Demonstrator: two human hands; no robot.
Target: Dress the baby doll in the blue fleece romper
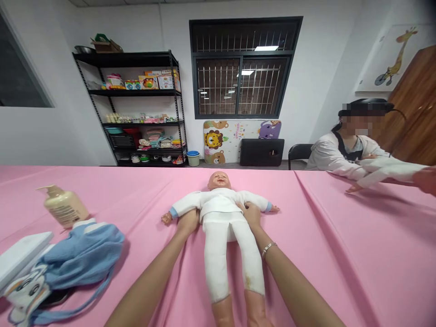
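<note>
A baby doll in white clothes with blue cuffs lies on its back on a pink-covered table, head pointing away from me. My left hand grips the doll's side below its arm, with the fingers hidden beneath it. My right hand is wrapped around the opposite side of its waist, and a silver bracelet circles that wrist. To the left lie a cream pump bottle, a crumpled blue cloth bag and a flat white box.
A seated person at the right has both hands on a second white-clothed doll, and another hand enters at the right edge. Behind the table stand a black shelf of baby supplies, a bucket and a black chair.
</note>
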